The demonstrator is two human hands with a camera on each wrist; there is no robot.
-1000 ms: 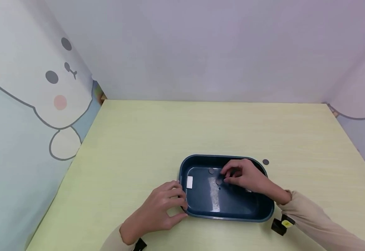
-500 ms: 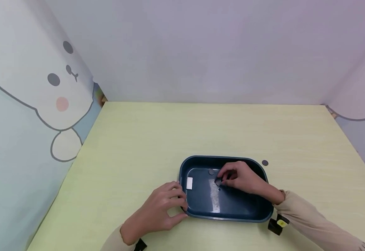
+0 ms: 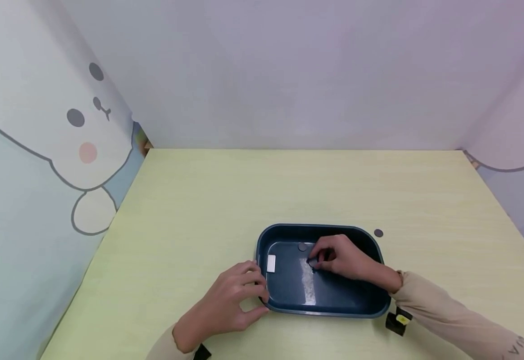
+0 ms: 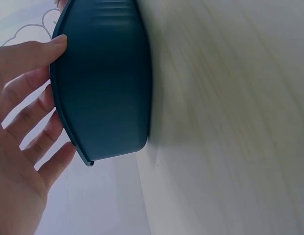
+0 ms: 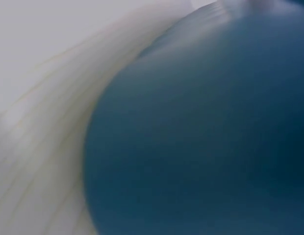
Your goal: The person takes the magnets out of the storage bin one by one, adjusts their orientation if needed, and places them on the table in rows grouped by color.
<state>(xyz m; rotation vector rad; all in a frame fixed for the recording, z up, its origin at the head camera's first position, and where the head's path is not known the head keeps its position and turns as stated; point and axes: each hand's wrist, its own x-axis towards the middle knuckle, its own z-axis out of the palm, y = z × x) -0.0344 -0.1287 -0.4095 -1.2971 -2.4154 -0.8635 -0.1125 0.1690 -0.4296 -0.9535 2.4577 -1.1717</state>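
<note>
A dark blue tray (image 3: 343,314) with rounded corners stands on the table. My left hand (image 3: 227,300) holds its left rim, and in the left wrist view the thumb (image 4: 37,56) and fingertips lie along that rim. Inside the tray, my right hand (image 3: 343,257) pinches a small round dark disc (image 3: 313,262) between thumb and fingers, close to the tray's floor. A similar disc (image 3: 303,247) lies on the floor just behind it. The right wrist view has only the tray's blurred wall (image 5: 191,122), with the fingers out of sight.
At the tray's left end a small white rectangle (image 3: 271,263) lies flat inside. Another dark disc (image 3: 378,233) rests on the pale table (image 3: 189,210), beyond the tray's back right corner. A white wall (image 3: 307,75) rises behind the table.
My right hand has moved a little left and toward me, and its fingers have closed on the disc on the tray's floor. The left hand stays put at the rim.
</note>
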